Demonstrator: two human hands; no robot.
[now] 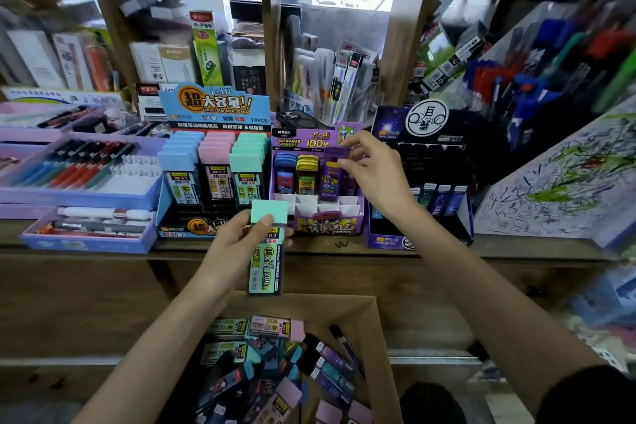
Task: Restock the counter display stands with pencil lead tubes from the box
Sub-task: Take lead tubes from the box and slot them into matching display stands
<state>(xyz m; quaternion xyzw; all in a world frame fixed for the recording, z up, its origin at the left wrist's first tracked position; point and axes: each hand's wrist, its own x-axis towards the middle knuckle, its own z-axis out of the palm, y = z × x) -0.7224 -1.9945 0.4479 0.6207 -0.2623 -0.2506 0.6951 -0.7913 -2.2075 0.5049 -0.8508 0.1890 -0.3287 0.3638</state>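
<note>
My left hand (237, 244) grips a teal-capped lead tube (266, 251) upright in front of the counter edge, just below the blue display stand (213, 162). That stand holds rows of blue, pink and teal capped tubes. My right hand (371, 169) pinches the top of a purple lead tube (331, 175) standing in the right column of the purple display stand (318, 182), beside blue and yellow tubes. Its front white slots are bare. The cardboard box (378, 337) below holds several loose tubes.
A dark display stand (423, 182) with slim tubes sits right of the purple one. Lilac pen trays (79, 182) lie at the left. A scribbled test pad (568, 182) leans at the right. Shelves of stationery rise behind the wooden counter (516, 248).
</note>
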